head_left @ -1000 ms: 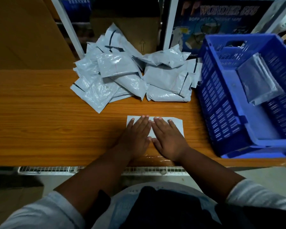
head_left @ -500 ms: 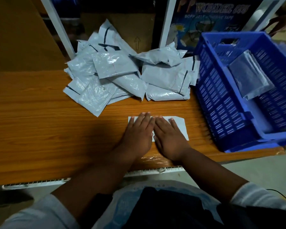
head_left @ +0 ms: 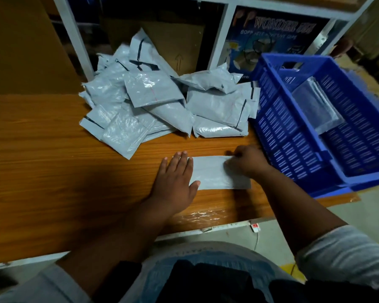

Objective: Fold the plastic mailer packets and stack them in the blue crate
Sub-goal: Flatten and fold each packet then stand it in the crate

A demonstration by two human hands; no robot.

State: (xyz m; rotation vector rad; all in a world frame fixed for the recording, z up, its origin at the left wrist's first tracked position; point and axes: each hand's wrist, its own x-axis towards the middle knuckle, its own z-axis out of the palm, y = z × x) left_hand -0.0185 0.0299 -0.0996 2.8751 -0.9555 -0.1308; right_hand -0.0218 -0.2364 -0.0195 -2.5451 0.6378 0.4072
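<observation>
A single wide-angle head camera is looking forward and steeply down from close above the brown wood-grain tabletop [head_left: 42, 162], tilting slightly clockwise. The person's own lap is filling the bottom edge, white metal shelving posts [head_left: 71, 38] crossing the top.

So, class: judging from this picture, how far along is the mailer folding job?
Done: a few folded packets lie in the blue crate. In hand: the left hand presses one mailer flat on the wooden table while the right hand pinches its right end. Left: the large pile of unfolded mailers behind.
</observation>
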